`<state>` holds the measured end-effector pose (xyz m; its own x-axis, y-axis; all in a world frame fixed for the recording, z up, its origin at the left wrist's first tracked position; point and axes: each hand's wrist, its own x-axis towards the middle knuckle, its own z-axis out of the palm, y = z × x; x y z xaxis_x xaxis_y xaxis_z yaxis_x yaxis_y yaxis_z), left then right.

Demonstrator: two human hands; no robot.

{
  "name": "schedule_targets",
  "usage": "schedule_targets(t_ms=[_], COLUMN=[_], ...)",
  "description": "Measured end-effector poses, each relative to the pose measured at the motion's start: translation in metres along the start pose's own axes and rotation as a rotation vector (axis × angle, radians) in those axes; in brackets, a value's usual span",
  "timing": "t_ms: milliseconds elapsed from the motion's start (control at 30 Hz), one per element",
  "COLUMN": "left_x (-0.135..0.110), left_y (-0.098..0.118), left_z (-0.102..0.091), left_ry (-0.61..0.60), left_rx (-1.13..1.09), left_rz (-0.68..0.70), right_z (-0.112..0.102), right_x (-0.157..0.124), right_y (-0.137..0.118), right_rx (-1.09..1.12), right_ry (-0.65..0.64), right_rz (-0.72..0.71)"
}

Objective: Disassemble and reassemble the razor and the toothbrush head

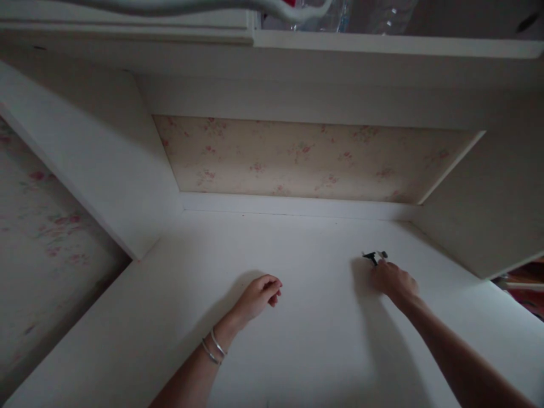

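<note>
My left hand [257, 294] hovers over the middle of the white desktop [297, 340], its fingers curled in and the thumb against them. Nothing shows in it. Two thin silver bangles [215, 347] circle that wrist. Farther right, my right hand [394, 280] is closed on a small black and silver object [370, 256] with a T-shaped dark end and a grey tip beside it. Its lower part is hidden by the fingers, and its exact kind is too small to make out.
White side panels [106, 147] flank the desktop on the left and right. Behind it runs a low ledge [297, 205] under floral wallpaper [297, 158]. Overhead, a shelf [399, 45] holds clear plastic bottles [389, 17], and a pale curved bar [170, 7] crosses the top.
</note>
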<state>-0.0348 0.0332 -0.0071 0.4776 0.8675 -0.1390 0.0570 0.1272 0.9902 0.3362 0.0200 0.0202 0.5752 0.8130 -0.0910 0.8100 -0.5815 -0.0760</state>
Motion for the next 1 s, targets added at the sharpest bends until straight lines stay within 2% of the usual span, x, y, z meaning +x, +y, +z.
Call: schedule_targets(t_ms=[100,200,300,433,467,500,533,600,700,867,1000], left_x=[0.001,0.001,0.001,0.001,0.0,-0.001,-0.002,-0.005,-0.01,-0.012,-0.008], left_y=[-0.002,-0.002,-0.001,0.001,0.002,0.003,0.004,0.007,0.013,0.014,0.01], left_z=[0.001,0.002,0.003,0.003,0.003,0.002,0.002,0.0,-0.003,-0.004,-0.009], left_ry=[-0.005,-0.015,-0.027,-0.054,-0.064,-0.074,-0.082,-0.089,-0.088,-0.107,0.039], left_rx=[0.019,0.029,0.036,0.046,0.049,0.052,0.056,0.066,0.082,0.148,0.365], left_rz=[0.001,0.004,0.011,0.033,0.041,0.048,0.056,0.071,0.107,0.131,0.069], right_z=[0.0,-0.003,-0.003,0.01,0.014,0.018,0.022,0.027,0.029,0.03,0.029], right_x=[-0.007,-0.023,-0.051,-0.1,-0.112,-0.123,-0.132,-0.143,-0.147,-0.144,-0.127], right_y=[-0.008,-0.028,-0.064,-0.123,-0.137,-0.149,-0.16,-0.176,-0.186,-0.184,-0.165], right_rx=[0.034,0.104,0.233,0.472,0.567,0.821,1.022,1.269,1.331,1.252,1.07], right_ry=[0.01,0.051,0.086,0.025,-0.011,-0.115,-0.199,-0.291,-0.294,-0.293,-0.267], right_rz=[-0.04,-0.113,-0.241,-0.442,-0.48,-0.501,-0.5,-0.459,-0.424,-0.447,-0.432])
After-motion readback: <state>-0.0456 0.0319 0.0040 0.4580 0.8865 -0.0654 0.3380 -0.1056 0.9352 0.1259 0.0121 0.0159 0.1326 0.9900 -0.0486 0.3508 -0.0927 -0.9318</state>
